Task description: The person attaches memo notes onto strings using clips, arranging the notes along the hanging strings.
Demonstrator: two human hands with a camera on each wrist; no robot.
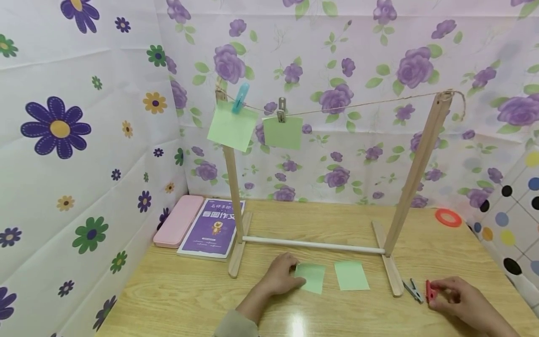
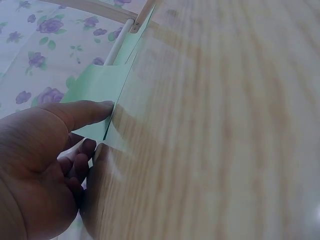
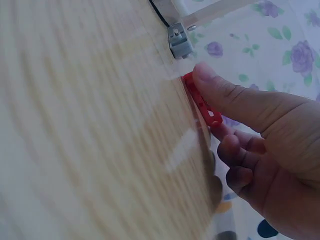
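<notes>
My left hand (image 1: 280, 276) is at the left edge of a pale green paper square (image 1: 312, 278) on the table, gripping that edge between thumb and fingers. In the left wrist view the thumb lies against the paper (image 2: 97, 87), with the other fingers curled partly out of sight. At the right, my right hand (image 1: 461, 302) pinches a red clothespin (image 3: 202, 100) low over the table. Beside it lies a grey clothespin (image 1: 413, 291). Another green square (image 1: 352, 275) lies flat right of the first.
A wooden stand (image 1: 414, 178) carries a sagging string (image 1: 358, 105). Two green squares hang there, one under a blue clothespin (image 1: 240, 98), one under a grey clip (image 1: 281, 112). A purple book (image 1: 210, 229) and pink case (image 1: 178, 222) lie left; a red ring (image 1: 448, 217) lies far right.
</notes>
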